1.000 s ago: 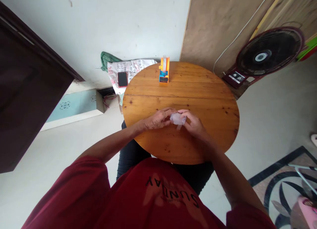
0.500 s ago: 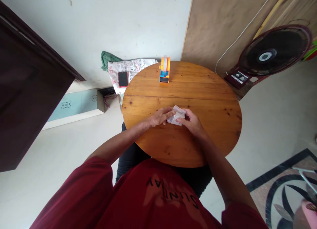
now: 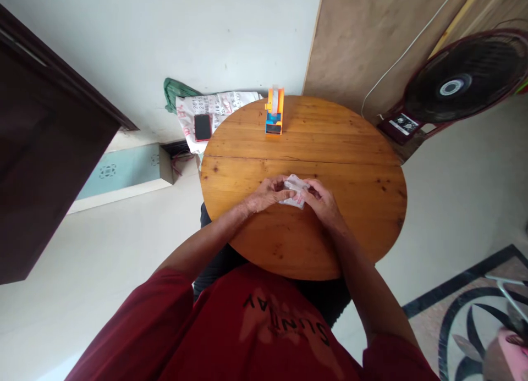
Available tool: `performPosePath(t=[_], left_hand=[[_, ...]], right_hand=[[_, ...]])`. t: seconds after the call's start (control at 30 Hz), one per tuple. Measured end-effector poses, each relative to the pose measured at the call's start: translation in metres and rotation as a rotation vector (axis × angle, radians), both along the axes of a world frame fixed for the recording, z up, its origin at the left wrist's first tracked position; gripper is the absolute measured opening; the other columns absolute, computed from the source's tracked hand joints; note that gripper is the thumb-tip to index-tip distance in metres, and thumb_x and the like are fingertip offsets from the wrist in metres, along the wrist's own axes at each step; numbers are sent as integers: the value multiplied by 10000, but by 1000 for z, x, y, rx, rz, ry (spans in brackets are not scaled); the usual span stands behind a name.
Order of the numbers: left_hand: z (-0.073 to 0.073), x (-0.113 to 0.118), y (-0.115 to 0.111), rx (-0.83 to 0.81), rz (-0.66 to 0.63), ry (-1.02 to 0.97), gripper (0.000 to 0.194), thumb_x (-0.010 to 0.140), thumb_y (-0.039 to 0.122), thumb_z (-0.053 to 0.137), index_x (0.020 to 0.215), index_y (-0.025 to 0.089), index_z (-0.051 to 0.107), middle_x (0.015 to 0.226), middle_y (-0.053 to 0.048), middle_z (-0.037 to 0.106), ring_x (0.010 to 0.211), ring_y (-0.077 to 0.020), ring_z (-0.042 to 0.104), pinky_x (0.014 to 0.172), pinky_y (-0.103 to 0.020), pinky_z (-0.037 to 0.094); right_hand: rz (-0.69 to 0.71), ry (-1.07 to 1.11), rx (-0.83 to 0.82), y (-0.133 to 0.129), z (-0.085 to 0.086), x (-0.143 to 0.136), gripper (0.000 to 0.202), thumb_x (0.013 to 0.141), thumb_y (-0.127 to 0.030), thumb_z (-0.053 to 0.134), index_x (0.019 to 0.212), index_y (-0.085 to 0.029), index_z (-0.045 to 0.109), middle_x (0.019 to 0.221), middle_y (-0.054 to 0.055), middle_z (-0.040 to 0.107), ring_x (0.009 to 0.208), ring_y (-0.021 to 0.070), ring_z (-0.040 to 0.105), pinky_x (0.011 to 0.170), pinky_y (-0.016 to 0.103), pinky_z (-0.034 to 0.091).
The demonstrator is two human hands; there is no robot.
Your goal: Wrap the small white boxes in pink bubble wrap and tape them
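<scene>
A small whitish packet (image 3: 295, 198), wrapped in what looks like thin plastic with faint pink marks, is held between both hands over the near middle of the round wooden table (image 3: 342, 144). My left hand (image 3: 269, 194) grips its left side, thumb on top. On the right side, my right hand (image 3: 322, 200) pinches the packet between thumb and fingers. Beyond the hands, an orange and blue tape dispenser (image 3: 274, 111) stands near the table's far edge.
Left of the table, a phone (image 3: 202, 127) lies on a printed white sack (image 3: 187, 114) beside a green bag (image 3: 177, 92). A large dark fan (image 3: 454, 87) stands at the right. A white wall (image 3: 185, 34) rises behind.
My left thumb now lies across the packet's top, and my right thumb has shifted up along it. The packet's folds have changed a little. The whole view has shifted slightly.
</scene>
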State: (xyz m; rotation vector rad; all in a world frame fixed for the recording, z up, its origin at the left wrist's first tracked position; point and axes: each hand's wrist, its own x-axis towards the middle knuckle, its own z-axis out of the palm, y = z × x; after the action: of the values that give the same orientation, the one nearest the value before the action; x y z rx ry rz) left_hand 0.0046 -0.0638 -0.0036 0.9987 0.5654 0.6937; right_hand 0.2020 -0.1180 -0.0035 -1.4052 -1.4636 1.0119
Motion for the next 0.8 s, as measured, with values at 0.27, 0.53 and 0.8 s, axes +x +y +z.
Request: performPosePath(t=[0.27, 0.53, 0.8], left_hand=[[-6, -1, -1, -55, -27, -63, 606, 622, 324, 925, 1149, 155, 677, 1009, -50, 718, 866, -150, 665, 861, -311, 487], [-9, -1, 0, -72, -7, -38, 591, 611, 319, 930, 1120, 151, 680, 958, -40, 718, 847, -152, 662, 848, -315, 504], [-5, -4, 1, -47, -92, -51, 627, 626, 349, 922, 1163, 146, 668, 1011, -65, 719, 874, -158, 667, 867, -317, 503]], right_hand=[[-73, -94, 38, -1, 10, -3, 411, 826, -467, 682, 1169, -240, 656, 1164, 73, 724, 1045, 265, 682, 931, 437, 540], [-204, -408, 259, 4, 27, -8, 179, 883, -367, 613, 970, -260, 727, 954, 51, 768, 917, 264, 708, 917, 442, 525], [-172, -305, 186, 7, 49, -3, 224, 908, -379, 592, 834, -241, 752, 838, 28, 760, 800, 224, 697, 765, 360, 538]])
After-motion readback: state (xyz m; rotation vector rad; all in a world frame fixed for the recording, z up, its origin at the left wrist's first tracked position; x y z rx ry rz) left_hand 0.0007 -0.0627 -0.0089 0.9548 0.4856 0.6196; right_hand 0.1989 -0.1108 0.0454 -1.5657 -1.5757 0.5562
